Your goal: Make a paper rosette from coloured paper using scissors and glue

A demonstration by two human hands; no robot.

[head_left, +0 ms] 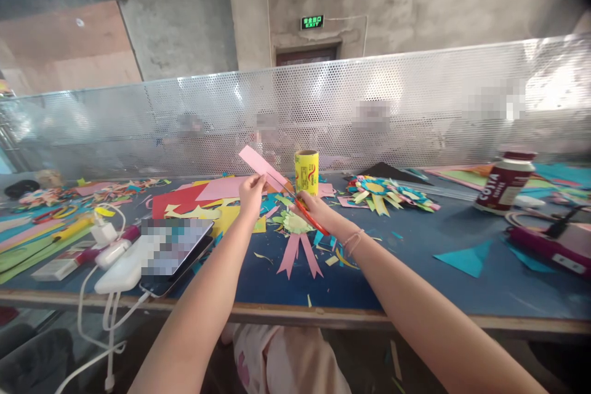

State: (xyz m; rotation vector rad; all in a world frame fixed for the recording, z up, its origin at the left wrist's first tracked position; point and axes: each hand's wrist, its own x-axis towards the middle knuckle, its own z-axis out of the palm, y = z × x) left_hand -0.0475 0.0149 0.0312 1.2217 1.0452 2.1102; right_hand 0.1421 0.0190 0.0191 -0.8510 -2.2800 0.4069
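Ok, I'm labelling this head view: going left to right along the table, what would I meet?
Phone, left hand gripping a pink paper strip, right hand holding red-handled scissors, blue-and-yellow paper rosette, dark red bottle.

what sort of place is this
Probably a shared craft workroom in a public building: paper rosettes, a perforated metal divider and a green EXIT sign point that way.
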